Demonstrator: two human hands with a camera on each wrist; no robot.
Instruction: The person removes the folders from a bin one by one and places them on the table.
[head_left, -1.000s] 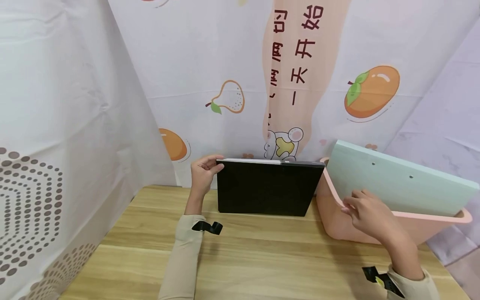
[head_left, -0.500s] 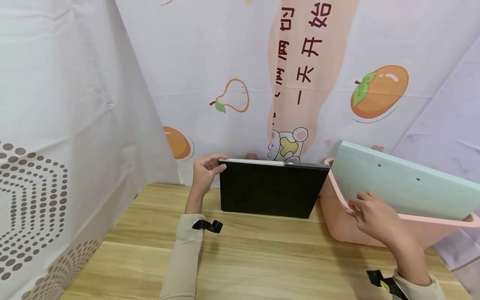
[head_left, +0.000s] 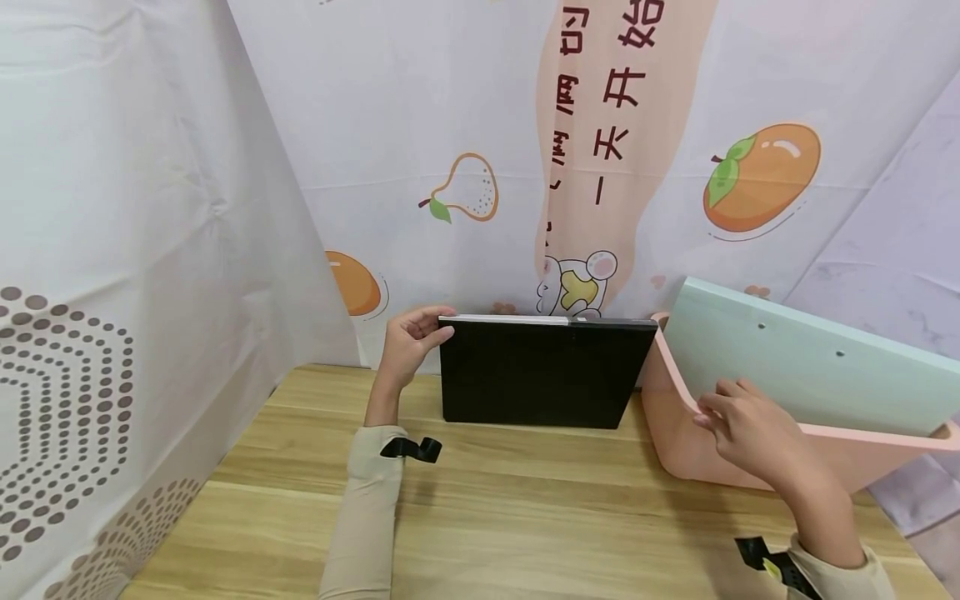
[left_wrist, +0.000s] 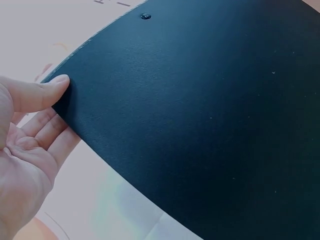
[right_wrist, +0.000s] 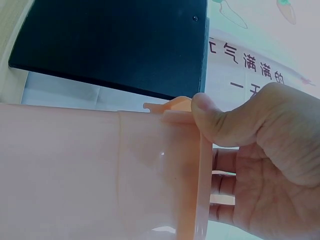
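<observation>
Two hands are engaged: the left hand [head_left: 406, 346] pinches the upper left corner of a black folder [head_left: 536, 375] between thumb and fingers; the right hand [head_left: 750, 427] grips the near left corner of a pink plastic bin's [head_left: 697, 454] rim. The black folder stands upright toward the back of the wooden table [head_left: 525, 517], just left of the bin — contact between them cannot be determined. One pale green folder [head_left: 787, 367], showing two rivets, leans inside the bin.

The pink bin [head_left: 693, 450] hides the bottom of the green folder [head_left: 802, 375], and 2 wrist views crop the black folder [head_left: 540, 375]
</observation>
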